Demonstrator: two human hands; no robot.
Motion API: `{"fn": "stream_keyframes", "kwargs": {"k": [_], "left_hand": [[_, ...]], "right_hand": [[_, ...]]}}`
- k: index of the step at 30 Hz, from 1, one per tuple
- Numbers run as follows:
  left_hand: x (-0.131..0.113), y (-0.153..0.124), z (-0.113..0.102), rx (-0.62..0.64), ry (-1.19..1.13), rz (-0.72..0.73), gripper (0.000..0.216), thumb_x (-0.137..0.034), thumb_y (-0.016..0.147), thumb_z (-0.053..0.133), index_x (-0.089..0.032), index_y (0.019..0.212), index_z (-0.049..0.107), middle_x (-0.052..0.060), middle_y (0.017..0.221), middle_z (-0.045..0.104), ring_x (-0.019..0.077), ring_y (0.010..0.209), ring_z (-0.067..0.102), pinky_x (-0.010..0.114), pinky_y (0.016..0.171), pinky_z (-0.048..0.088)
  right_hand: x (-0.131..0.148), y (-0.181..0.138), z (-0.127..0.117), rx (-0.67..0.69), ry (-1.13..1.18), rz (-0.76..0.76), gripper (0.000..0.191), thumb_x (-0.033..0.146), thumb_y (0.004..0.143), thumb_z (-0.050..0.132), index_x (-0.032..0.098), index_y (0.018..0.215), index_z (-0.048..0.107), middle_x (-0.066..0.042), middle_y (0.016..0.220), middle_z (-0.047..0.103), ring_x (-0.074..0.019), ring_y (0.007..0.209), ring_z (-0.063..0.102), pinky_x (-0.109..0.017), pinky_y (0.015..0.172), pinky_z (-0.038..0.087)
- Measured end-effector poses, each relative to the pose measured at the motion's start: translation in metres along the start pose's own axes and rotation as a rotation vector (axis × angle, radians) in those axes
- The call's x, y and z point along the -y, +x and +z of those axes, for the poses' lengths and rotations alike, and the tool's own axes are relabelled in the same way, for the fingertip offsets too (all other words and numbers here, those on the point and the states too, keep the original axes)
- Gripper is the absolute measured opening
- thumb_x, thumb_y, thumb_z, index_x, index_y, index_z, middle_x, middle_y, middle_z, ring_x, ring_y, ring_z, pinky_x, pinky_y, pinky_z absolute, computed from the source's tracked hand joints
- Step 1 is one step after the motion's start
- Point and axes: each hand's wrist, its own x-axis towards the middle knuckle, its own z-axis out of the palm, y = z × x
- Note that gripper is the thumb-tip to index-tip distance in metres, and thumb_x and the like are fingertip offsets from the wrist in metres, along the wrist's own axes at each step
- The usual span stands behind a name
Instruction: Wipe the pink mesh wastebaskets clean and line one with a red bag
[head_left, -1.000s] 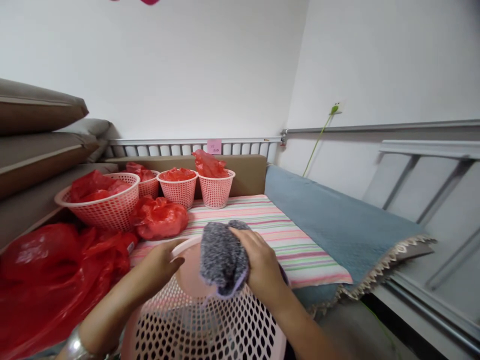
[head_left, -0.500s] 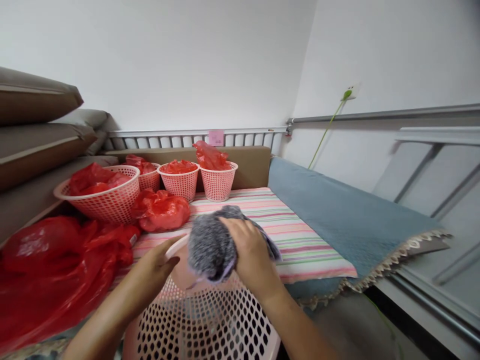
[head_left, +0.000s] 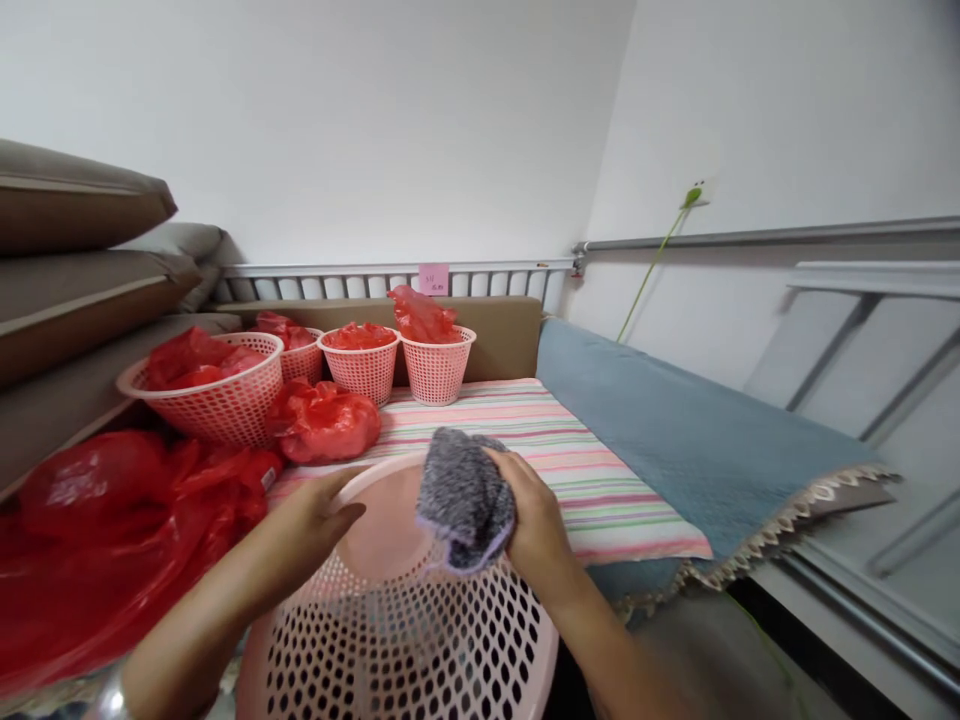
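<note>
A large pink perforated basket [head_left: 405,640] lies tipped towards me, its solid bottom facing up. My left hand [head_left: 311,525] grips the edge of that bottom, fingers curled over it. My right hand [head_left: 534,520] is closed on a grey fuzzy cloth [head_left: 461,495] with a lilac edge, pressed against the basket's bottom at its right side.
A striped pink mat [head_left: 570,450] and a blue blanket [head_left: 675,430] cover the bed ahead. Several pink baskets [head_left: 217,405] with red plastic bags stand at the back left. More red bags [head_left: 112,540] lie at the left. Brown cushions [head_left: 67,260] are stacked there.
My right hand has moved the grey cloth a little to the right and down over the basket's bottom. The left hand keeps its hold on the edge.
</note>
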Motion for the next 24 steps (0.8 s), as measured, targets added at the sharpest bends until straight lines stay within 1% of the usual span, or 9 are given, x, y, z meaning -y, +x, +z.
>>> {"fn": "stream_keyframes", "kwargs": {"k": [3,6,10,13,16,18,20,22,24], "left_hand": [[-0.005,0.011,-0.006,-0.007,-0.076,0.028,0.044,-0.019,0.075,0.060,-0.022,0.118,0.064,0.006,0.117,0.069,0.0305,0.116,0.058,0.046,0.103,0.039],[0.002,0.020,-0.004,-0.073,-0.086,0.034,0.044,-0.021,0.072,0.063,-0.020,0.116,0.065,0.006,0.113,0.071,0.0292,0.105,0.064,0.042,0.098,0.044],[0.019,0.030,0.011,-0.122,-0.075,-0.018,0.043,-0.025,0.072,0.062,-0.017,0.114,0.064,0.007,0.110,0.072,0.0280,0.105,0.064,0.041,0.099,0.042],[0.028,0.035,0.016,-0.158,-0.073,-0.054,0.044,-0.027,0.070,0.060,-0.015,0.112,0.064,0.009,0.107,0.073,0.0287,0.101,0.065,0.042,0.097,0.043],[0.035,0.038,0.010,-0.251,-0.064,-0.109,0.051,-0.031,0.067,0.059,-0.009,0.113,0.062,0.014,0.107,0.072,0.0304,0.096,0.067,0.043,0.092,0.046],[0.039,0.039,0.008,-0.313,-0.072,-0.137,0.056,-0.032,0.067,0.057,-0.006,0.116,0.059,0.016,0.109,0.071,0.0312,0.097,0.066,0.044,0.093,0.046],[0.042,0.038,0.012,-0.321,-0.058,-0.132,0.055,-0.030,0.068,0.056,-0.007,0.117,0.059,0.016,0.111,0.070,0.0314,0.100,0.066,0.046,0.095,0.045],[0.044,0.035,0.024,-0.303,-0.015,-0.084,0.050,-0.027,0.069,0.053,-0.009,0.115,0.062,0.015,0.113,0.070,0.0307,0.104,0.064,0.046,0.098,0.042],[0.045,0.030,0.038,-0.299,0.042,-0.022,0.047,-0.024,0.071,0.050,-0.010,0.114,0.063,0.015,0.116,0.068,0.0297,0.110,0.061,0.046,0.102,0.039]], "right_hand": [[0.017,0.021,0.002,0.002,-0.048,-0.112,0.042,0.010,0.084,0.045,0.021,0.123,0.054,-0.007,0.115,0.061,-0.0206,0.110,0.053,-0.037,0.098,0.042],[0.016,0.038,0.006,0.009,-0.108,-0.140,0.042,0.010,0.083,0.045,0.020,0.124,0.054,-0.008,0.115,0.061,-0.0216,0.110,0.053,-0.037,0.097,0.042],[-0.009,0.050,0.017,0.091,-0.141,-0.068,0.043,0.010,0.082,0.046,0.022,0.122,0.056,-0.007,0.116,0.061,-0.0210,0.109,0.054,-0.037,0.097,0.042],[-0.041,0.045,0.023,0.067,-0.080,0.007,0.044,0.011,0.080,0.045,0.021,0.122,0.055,-0.008,0.121,0.060,-0.0205,0.113,0.053,-0.037,0.099,0.041],[-0.078,0.022,0.025,0.015,0.044,0.254,0.037,0.022,0.077,0.050,0.019,0.112,0.062,-0.009,0.111,0.066,-0.0229,0.103,0.060,-0.038,0.092,0.045],[-0.100,-0.005,0.029,0.020,0.141,0.487,0.032,0.032,0.071,0.056,0.017,0.097,0.067,-0.011,0.097,0.071,-0.0257,0.091,0.064,-0.039,0.085,0.048],[-0.113,-0.038,0.035,-0.032,0.208,0.662,0.035,0.038,0.065,0.061,0.016,0.092,0.067,-0.013,0.092,0.072,-0.0284,0.091,0.065,-0.040,0.084,0.049],[-0.116,-0.071,0.042,-0.110,0.268,0.766,0.041,0.040,0.061,0.066,0.016,0.093,0.067,-0.013,0.094,0.072,-0.0292,0.092,0.065,-0.041,0.083,0.050],[-0.112,-0.096,0.048,-0.174,0.392,0.777,0.041,0.042,0.062,0.068,0.017,0.095,0.068,-0.012,0.095,0.072,-0.0277,0.093,0.066,-0.040,0.083,0.051]]}}
